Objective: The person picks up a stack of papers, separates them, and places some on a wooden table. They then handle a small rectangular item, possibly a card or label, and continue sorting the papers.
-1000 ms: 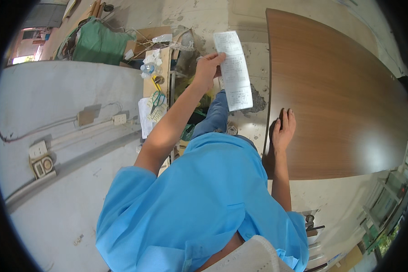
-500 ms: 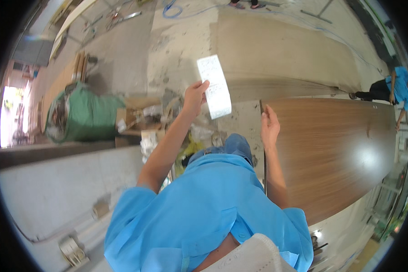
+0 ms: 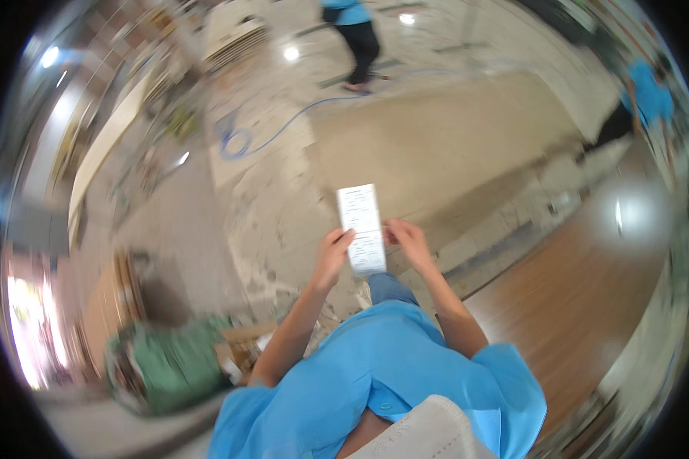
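Dark printed lines run in blocks down the white paper slip (image 3: 362,229), and motion blur keeps the small writing from being read here. The slip is up in front of the person's body, above the blue jeans (image 3: 391,289), between the two hands. The left hand (image 3: 334,256) pinches its left edge, thumb lying over the printed face. And here's the right hand (image 3: 407,241), fingers curled in at the opposite edge; whether they pinch the paper, one cannot tell.

That's the big change: half a second ago this right hand was over at the edge of the brown wood-grain panel (image 3: 582,283), and now it has come across to the slip. The view has swung too! At the top, a worker in black trousers (image 3: 357,50) shows legs and part of a blue top, where only feet showed before. The blue hose (image 3: 283,126) sits lower in view as well.

Over to the containers, lower left: the green sack (image 3: 180,367) gapes at its left end, with something brownish inside, too smeared to name. Just beside it lie cardboard pieces (image 3: 245,333) with pale scraps among them.
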The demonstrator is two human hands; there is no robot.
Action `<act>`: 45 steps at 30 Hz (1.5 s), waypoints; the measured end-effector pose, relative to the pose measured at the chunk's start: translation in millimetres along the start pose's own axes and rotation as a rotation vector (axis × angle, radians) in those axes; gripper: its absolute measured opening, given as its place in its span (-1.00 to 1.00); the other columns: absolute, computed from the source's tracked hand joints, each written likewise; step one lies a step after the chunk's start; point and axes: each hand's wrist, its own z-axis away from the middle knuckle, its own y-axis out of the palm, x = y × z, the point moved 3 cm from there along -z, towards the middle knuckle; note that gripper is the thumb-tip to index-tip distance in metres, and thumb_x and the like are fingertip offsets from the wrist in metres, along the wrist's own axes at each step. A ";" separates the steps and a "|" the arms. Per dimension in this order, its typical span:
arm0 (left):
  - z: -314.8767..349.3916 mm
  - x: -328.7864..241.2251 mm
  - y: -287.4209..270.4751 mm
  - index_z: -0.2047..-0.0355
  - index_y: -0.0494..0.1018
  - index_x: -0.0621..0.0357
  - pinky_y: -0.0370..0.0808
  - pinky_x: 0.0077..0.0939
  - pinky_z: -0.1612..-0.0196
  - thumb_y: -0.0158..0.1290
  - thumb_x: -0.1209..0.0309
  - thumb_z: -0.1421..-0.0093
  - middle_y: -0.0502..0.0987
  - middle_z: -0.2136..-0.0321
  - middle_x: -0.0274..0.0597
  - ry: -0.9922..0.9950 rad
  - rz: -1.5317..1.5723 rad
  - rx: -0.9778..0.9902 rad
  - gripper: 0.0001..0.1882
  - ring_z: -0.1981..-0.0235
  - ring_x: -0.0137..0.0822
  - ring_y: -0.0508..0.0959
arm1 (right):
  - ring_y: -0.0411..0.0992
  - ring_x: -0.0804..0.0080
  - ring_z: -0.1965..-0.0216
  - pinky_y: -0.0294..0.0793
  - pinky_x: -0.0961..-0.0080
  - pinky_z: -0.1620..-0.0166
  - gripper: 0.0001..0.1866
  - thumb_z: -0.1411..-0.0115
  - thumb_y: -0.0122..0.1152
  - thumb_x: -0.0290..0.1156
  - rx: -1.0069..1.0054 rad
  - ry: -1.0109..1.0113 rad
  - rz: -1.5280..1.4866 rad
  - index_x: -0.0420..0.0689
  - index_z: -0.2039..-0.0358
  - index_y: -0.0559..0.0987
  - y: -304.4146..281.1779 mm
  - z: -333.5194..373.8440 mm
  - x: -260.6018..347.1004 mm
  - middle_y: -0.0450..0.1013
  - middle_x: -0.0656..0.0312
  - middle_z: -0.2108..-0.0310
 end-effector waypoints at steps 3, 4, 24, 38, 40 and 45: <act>-51.6 -14.6 -9.0 0.14 0.52 0.32 0.53 -0.57 0.24 0.05 0.33 -0.34 0.59 0.31 -0.23 0.037 0.072 0.064 -0.73 0.28 -0.45 0.59 | 0.45 0.52 0.37 0.46 0.53 0.25 -0.65 -0.32 0.16 -0.19 0.055 -0.086 -0.031 -0.27 0.18 0.62 19.7 -60.2 15.3 0.56 0.25 0.39; -64.3 -22.4 -12.3 0.15 0.52 0.31 0.53 -0.57 0.25 0.04 0.33 -0.35 0.59 0.31 -0.23 0.123 0.123 0.120 -0.74 0.29 -0.45 0.59 | 0.44 0.52 0.38 0.45 0.52 0.26 -0.64 -0.31 0.18 -0.17 0.089 -0.159 0.078 -0.26 0.20 0.63 22.9 -72.6 20.2 0.55 0.26 0.42; -278.1 -35.1 -95.1 0.10 0.46 0.31 0.57 -0.41 0.11 0.07 0.34 -0.35 0.59 0.18 -0.11 -0.187 -0.025 0.183 -0.74 0.19 -0.31 0.63 | 0.51 0.28 0.45 0.58 0.30 0.42 -0.41 -0.32 0.01 -0.42 -1.541 -0.395 -0.221 -0.20 -0.27 0.03 -431.5 117.4 220.4 0.51 -0.11 0.29; -421.6 -64.1 32.1 0.08 0.47 0.32 0.51 -0.46 0.11 0.07 0.33 -0.34 0.58 0.19 -0.16 -0.235 -0.120 0.515 -0.72 0.17 -0.38 0.58 | 0.46 0.39 0.53 0.54 0.34 0.42 -0.08 -0.25 0.02 -0.52 -1.531 -0.392 -0.246 0.04 -0.46 -0.30 -463.4 94.9 254.6 0.57 -0.01 0.33; -434.6 -80.7 77.0 0.08 0.47 0.32 0.49 -0.49 0.14 0.06 0.32 -0.35 0.58 0.21 -0.18 -0.187 -0.149 0.600 -0.71 0.20 -0.41 0.57 | 0.45 0.43 0.55 0.53 0.37 0.40 -0.09 -0.26 0.03 -0.50 -1.552 -0.359 -0.234 0.05 -0.47 -0.26 -486.4 83.0 266.6 0.58 0.02 0.32; -470.0 -113.4 160.3 0.13 0.50 0.30 0.45 -0.57 0.15 0.05 0.34 -0.36 0.57 0.26 -0.25 -0.127 -0.235 0.716 -0.75 0.23 -0.49 0.54 | 0.43 0.50 0.56 0.55 0.40 0.33 -0.10 -0.27 0.07 -0.44 -1.545 -0.360 -0.167 0.04 -0.47 -0.23 -536.2 36.5 283.5 0.58 0.06 0.33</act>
